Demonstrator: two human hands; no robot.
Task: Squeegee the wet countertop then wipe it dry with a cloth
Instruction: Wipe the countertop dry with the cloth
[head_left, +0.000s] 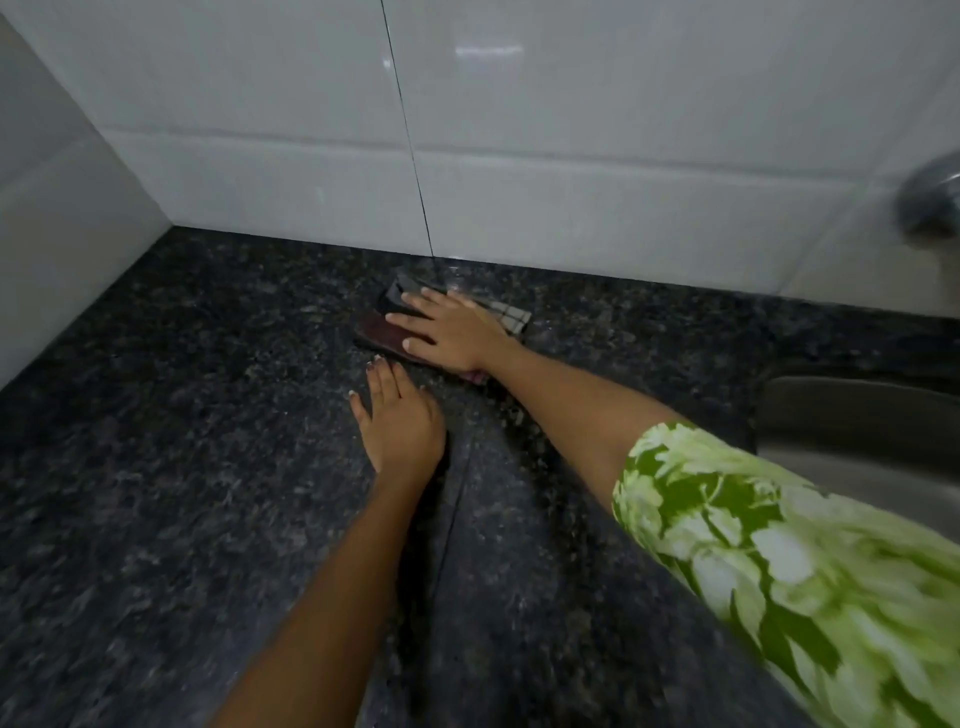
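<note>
While right hand (451, 332) presses cloth (387, 332) flat; left hand (402, 421) seemingly rests on countertop (156, 415).

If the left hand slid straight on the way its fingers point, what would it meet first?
Most likely the cloth that the right hand presses flat; the left hand lies palm-down on the countertop, fingertips just short of the cloth's near edge.

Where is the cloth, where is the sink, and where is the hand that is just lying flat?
cloth (382, 331): head view, on its dark red part beside the fingers.
sink (852, 415): head view, on its grey metal rim at right.
left hand (402, 423): head view, on its back, flat on the countertop.
</note>
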